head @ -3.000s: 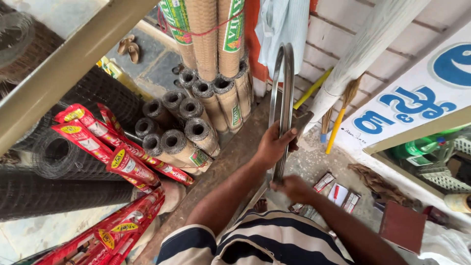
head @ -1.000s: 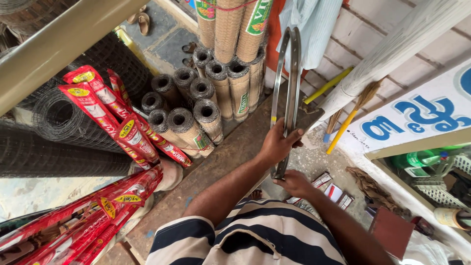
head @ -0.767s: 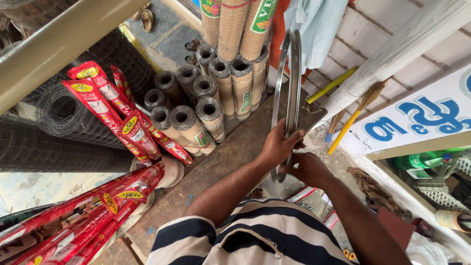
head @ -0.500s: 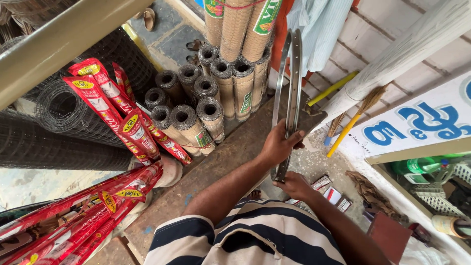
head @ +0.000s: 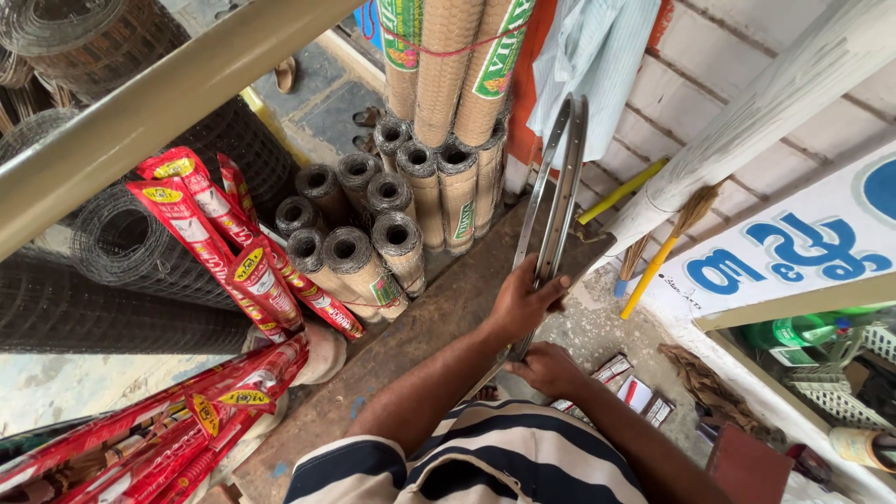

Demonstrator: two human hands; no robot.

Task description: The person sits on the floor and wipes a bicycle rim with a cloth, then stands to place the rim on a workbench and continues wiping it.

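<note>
While both hands grip | metal rims (head: 558, 191) upright | long axis vertical

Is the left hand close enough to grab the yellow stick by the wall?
Probably not as it is: the left hand grips the metal rims, and the yellow stick lies beyond them, past the right hand.

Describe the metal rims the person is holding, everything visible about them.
The metal rims are thin, grey, curved hoops, seemingly two held together, standing nearly upright and leaning toward the brick wall. Their inner channels look dull and slightly worn. The left hand grips them near the lower part; the right hand holds the bottom end. Their tops reach a hanging pale cloth.
</note>
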